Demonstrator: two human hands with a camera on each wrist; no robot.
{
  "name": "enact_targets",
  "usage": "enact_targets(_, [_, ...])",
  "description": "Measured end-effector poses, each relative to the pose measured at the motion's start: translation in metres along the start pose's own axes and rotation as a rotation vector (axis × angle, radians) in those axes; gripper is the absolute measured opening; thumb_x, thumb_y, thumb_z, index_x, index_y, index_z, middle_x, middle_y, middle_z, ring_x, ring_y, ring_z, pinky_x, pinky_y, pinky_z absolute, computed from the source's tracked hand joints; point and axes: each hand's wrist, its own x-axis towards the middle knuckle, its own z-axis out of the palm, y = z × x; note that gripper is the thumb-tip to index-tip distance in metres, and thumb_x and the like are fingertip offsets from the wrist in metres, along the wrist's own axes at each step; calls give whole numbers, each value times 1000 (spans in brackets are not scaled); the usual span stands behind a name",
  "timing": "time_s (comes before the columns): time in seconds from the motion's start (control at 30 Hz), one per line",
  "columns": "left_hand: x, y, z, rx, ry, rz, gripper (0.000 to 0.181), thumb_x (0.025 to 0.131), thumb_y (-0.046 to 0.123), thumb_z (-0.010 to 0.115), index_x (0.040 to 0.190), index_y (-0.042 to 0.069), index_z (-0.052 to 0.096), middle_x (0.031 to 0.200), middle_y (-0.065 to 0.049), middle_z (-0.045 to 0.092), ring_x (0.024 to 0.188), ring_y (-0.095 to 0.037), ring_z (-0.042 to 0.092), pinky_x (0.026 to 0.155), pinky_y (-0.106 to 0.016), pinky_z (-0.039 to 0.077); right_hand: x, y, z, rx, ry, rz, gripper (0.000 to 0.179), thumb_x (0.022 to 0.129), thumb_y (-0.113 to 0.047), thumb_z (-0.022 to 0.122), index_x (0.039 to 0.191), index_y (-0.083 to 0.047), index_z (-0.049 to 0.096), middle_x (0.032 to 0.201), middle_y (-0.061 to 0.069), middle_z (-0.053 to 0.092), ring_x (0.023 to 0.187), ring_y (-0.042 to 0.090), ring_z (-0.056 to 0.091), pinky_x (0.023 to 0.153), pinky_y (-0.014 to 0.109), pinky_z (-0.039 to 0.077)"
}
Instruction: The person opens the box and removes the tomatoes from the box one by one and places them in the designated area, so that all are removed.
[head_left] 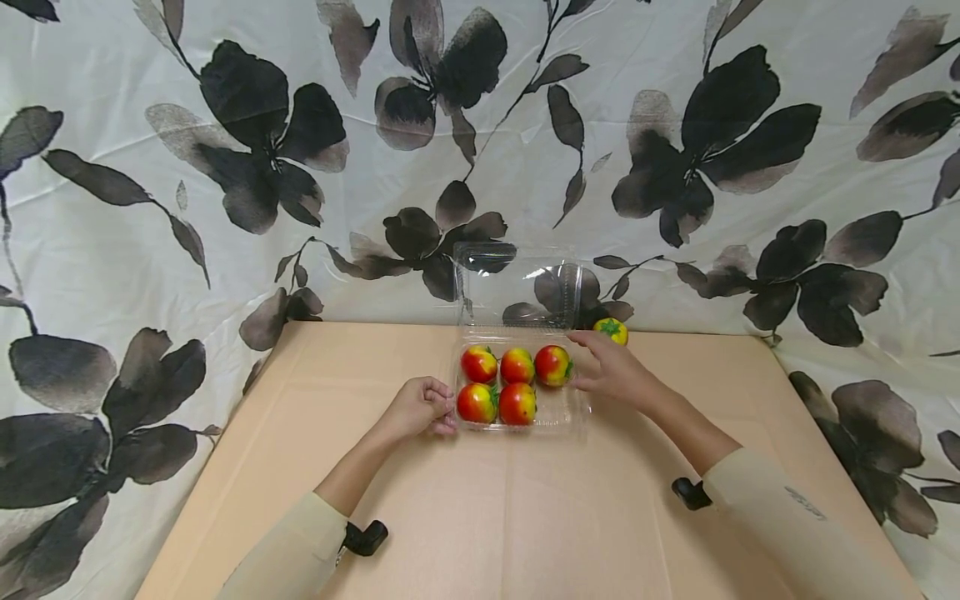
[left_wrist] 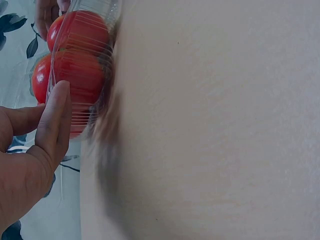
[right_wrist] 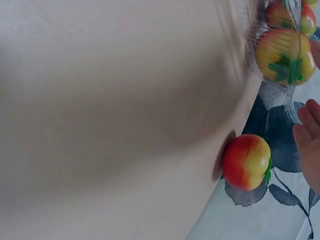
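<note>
A clear plastic clamshell box (head_left: 555,412) lies on the tabletop with its lid (head_left: 517,292) raised at the back. Inside are several red and yellow tomatoes (head_left: 517,404) with green stem tops, in two rows; the front right spot holds none. My left hand (head_left: 420,407) pinches the box's left rim between thumb and fingers, seen close in the left wrist view (left_wrist: 37,145). At the right wall, my right hand (head_left: 618,371) has its fingers extended, with its thumb close beside the back right tomato (head_left: 552,366). Another tomato (right_wrist: 246,162) sits outside, behind the right hand.
The box stands on a tan cardboard-like tabletop (head_left: 420,517), near its back edge. A white cloth with dark flowers (head_left: 525,167) hangs right behind that edge. The loose tomato rests near the same back edge, right of the lid.
</note>
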Motion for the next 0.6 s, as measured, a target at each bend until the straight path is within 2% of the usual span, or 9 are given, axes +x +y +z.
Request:
enact_targets(0.17, [1,-1,0,-7,2,-2,16,97,-10,60,111,-13,52,88,-25,66,66,-23,73,70,-45,68,7,-2,6,-62,-1,-32,81,81,-24,90,149,-4,50,152,20,49,143,43,44,120,65,39])
enact_targets(0.43, [0,-1,0,3,4,-5,16,98,-10,60,112,-12,52,87,-25,67,67,-24,74,72,-47,68,17,-4,16,-156,-13,-41,79,77,-32,93,143,-7,57,144,18,54,134,39,49,113,59,50])
enact_targets(0.6, [-1,0,1,12,5,0,16,98,-10,61,111,-12,52,86,-23,67,67,-24,74,72,-48,68,21,-8,21,-191,-20,-33,79,76,-34,94,141,-9,57,141,17,53,131,38,50,110,57,53])
